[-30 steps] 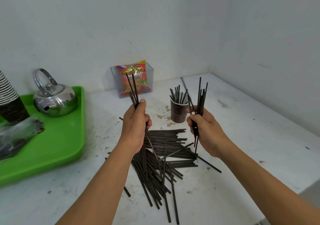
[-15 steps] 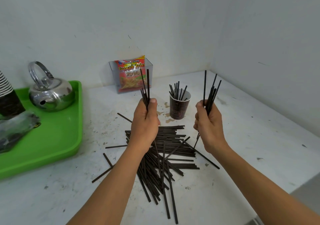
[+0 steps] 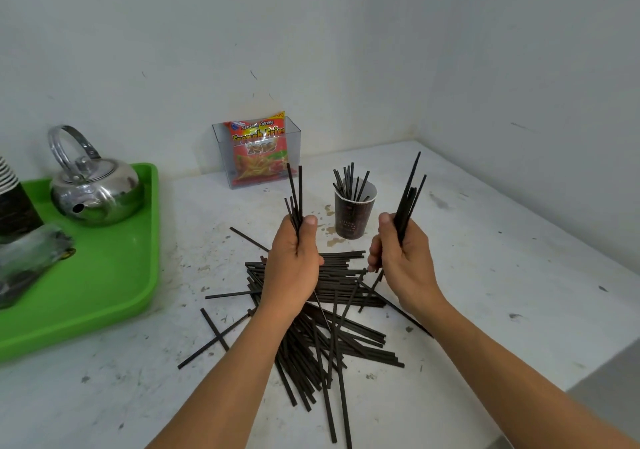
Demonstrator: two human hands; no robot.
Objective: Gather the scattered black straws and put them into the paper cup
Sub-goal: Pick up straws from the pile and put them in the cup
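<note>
A dark paper cup [image 3: 353, 218] stands on the white table with several black straws sticking out of it. My left hand [image 3: 294, 265] grips a small upright bundle of black straws [image 3: 296, 192] just left of the cup. To the cup's right, my right hand [image 3: 403, 261] grips another bundle of straws [image 3: 410, 192] that leans right. Under and between both hands lies a scattered pile of black straws [image 3: 329, 324], with a few loose ones [image 3: 214, 338] at its left.
A green tray [image 3: 104, 275] at the left holds a steel kettle [image 3: 93, 185], a stack of cups [image 3: 14, 199] and a plastic bag [image 3: 27, 258]. A clear box with a snack packet [image 3: 258, 151] stands against the back wall. The table's edge drops off at lower right.
Both hands have shifted slightly right and apart with their bundles. The left hand's bundle now stands more upright beside the cup.
</note>
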